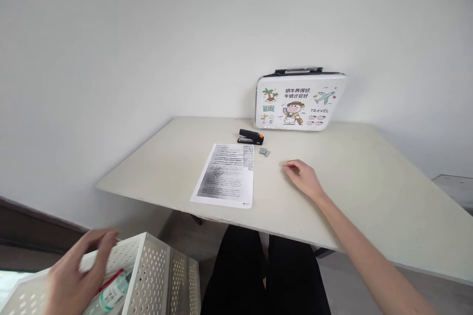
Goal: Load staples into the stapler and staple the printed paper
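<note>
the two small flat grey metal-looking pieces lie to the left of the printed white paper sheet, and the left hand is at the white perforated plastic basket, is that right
Not quite: the small flat grey pieces lie to the right of the printed white paper sheet, as the head view shows. The left hand is at the white perforated plastic basket.
</note>
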`<act>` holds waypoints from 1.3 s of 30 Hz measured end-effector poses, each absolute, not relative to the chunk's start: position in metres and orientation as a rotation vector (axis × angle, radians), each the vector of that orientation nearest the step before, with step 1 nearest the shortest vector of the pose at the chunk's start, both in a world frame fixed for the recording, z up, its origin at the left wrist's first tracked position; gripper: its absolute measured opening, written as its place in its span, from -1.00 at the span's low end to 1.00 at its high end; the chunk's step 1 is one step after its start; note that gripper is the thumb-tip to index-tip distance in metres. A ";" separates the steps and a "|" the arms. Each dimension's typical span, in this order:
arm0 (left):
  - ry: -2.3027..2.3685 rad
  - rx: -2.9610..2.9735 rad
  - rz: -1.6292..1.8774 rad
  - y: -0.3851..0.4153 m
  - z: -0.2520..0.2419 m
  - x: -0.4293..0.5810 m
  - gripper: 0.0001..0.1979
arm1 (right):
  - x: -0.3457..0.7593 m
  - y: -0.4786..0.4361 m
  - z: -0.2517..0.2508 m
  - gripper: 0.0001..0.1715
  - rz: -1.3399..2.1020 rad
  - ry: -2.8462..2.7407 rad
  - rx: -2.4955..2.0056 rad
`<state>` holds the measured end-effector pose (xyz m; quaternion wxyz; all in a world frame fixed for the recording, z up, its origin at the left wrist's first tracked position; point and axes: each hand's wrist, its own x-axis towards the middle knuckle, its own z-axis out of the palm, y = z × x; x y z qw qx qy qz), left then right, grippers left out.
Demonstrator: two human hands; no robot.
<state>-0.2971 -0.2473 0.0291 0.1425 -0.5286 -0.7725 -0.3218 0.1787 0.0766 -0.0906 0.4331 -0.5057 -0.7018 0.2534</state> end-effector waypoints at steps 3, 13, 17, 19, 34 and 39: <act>-2.247 -2.047 -0.928 -0.167 0.043 -0.256 -0.66 | 0.178 0.075 -0.088 -0.71 0.641 -1.757 -1.234; -1.637 -2.780 -0.755 0.062 0.007 -0.150 -0.74 | 0.172 0.077 -0.078 -0.75 0.656 -1.756 -1.221; -1.652 -2.686 -0.826 0.111 -0.012 -0.142 -0.76 | 0.169 0.077 -0.076 -0.78 0.657 -1.776 -1.226; -1.665 -2.654 -0.852 0.125 -0.021 -0.135 -0.75 | 0.169 0.078 -0.075 -0.80 0.661 -1.798 -1.220; -1.640 -2.645 -0.870 0.141 -0.060 -0.115 -0.74 | 0.175 0.085 -0.062 -0.77 0.795 -1.800 -1.216; -1.601 -2.651 -0.825 0.138 -0.059 -0.114 -0.74 | 0.202 0.103 -0.069 -0.72 0.580 -1.730 -1.313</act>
